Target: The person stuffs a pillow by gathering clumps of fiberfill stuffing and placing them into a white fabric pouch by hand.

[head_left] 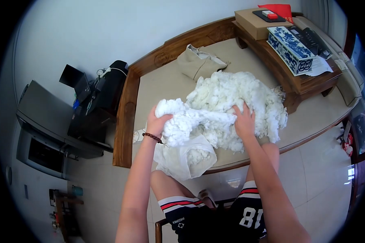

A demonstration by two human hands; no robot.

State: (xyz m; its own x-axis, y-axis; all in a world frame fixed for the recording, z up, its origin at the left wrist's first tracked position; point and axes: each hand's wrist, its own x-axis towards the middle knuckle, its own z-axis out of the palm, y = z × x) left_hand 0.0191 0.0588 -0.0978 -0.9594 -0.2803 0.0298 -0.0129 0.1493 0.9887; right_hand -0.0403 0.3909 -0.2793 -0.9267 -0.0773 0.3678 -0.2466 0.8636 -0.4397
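Near the hands [156, 123], white bag [170, 160], fluff [199, 156] inside

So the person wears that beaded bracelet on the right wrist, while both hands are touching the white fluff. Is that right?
Not quite: the head view shows the beaded bracelet on the left wrist, not the right. The rest is correct: the left hand and right hand both touch the white fluff.

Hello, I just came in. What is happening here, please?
A seated person is handling fluffy white stuffing. The left hand grips a clump of the white stuffing, and the right hand presses into the large white heap on the beige-cushioned wooden sofa. A thin white bag, open and with more stuffing visible inside, lies near the knees.
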